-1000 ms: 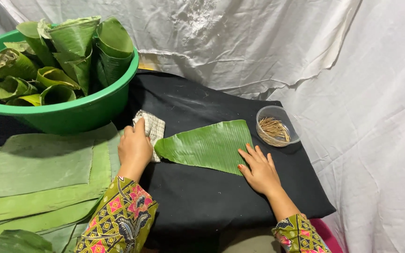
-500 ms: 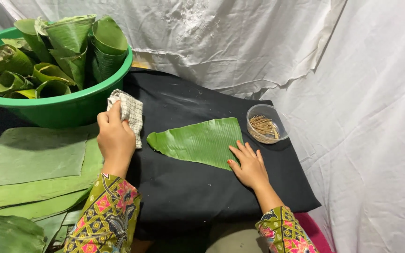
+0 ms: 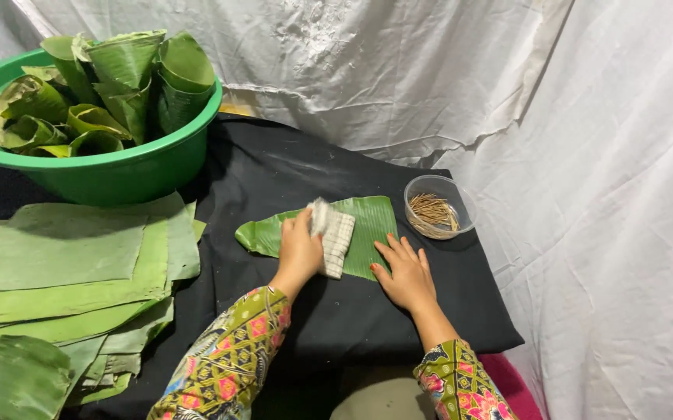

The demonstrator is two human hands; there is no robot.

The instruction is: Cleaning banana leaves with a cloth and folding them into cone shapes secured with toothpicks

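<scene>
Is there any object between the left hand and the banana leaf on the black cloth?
Yes. A folded checked cloth lies under the left hand, pressed onto the banana leaf. The right hand touches the leaf's edge directly.

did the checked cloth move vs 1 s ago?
Yes. The left hand has carried the checked cloth from the black mat beside the green basin rightward onto the leaf, toward the clear cup.

The basin [image 3: 103, 167] was cut off at nine o'clock, as was the leaf stack [image 3: 56, 288] at seven. The cloth [image 3: 335, 237] and left hand [image 3: 299, 250] hid the middle of the leaf [image 3: 371, 225]. The sticks [image 3: 432, 212] were too small to count.
</scene>
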